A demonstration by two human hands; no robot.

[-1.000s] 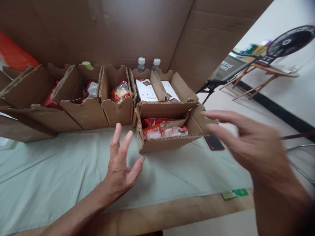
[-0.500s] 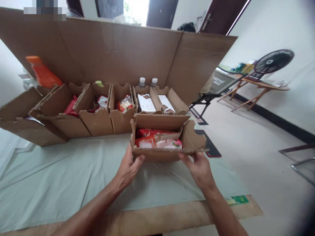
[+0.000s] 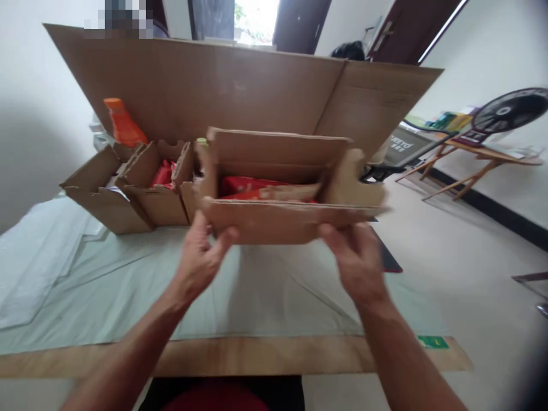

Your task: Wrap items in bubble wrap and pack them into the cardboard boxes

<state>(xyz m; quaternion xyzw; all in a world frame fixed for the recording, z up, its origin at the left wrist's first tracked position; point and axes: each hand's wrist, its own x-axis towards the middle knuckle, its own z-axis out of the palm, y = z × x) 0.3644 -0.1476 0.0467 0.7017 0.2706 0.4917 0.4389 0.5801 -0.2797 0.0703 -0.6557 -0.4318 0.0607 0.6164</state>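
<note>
Open carton held up over counter btwn L hand & R hand, each pinching an end, thumbs on near wall. Long axis runs L–R, hand to hand; opening faces up. Red pkts inside. Fwd-left of L hand: other cartons, partly hidden by held one, + orange bottle. Cardboard panel blocks beyond both hands. Dark flat item just R of R hand.

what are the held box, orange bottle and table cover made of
Held box: matt brown cardboard, by its folded panels and notched end. Orange bottle: probably smooth plastic, from its even, bright colour. Table cover: likely dull cloth, given its soft creases.
</note>
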